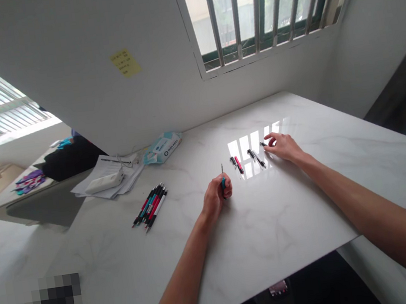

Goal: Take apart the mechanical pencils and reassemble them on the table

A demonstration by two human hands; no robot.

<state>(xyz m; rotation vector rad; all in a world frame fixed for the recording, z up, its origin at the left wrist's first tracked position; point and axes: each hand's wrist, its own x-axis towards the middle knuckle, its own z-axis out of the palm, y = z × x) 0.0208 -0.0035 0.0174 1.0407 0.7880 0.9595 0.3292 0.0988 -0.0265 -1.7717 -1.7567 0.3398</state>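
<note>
My left hand (217, 196) is closed round a teal pen (223, 179) held upright, its tip pointing up, over the middle of the white marble table (273, 222). My right hand (281, 146) lies further right with fingers spread, its fingertips touching a small dark pen piece (263, 144). Between the hands lie a red and black pen (238, 164) and a black and white pen (257, 158). A bundle of several red, teal and black pens (151, 207) lies to the left of my left hand.
A stack of papers with a white device on top (107, 181) and a pack of wipes (162, 147) sit by the wall at the back left. A yellow sticky note (125, 63) hangs on the wall. The barred window (254, 9) is above.
</note>
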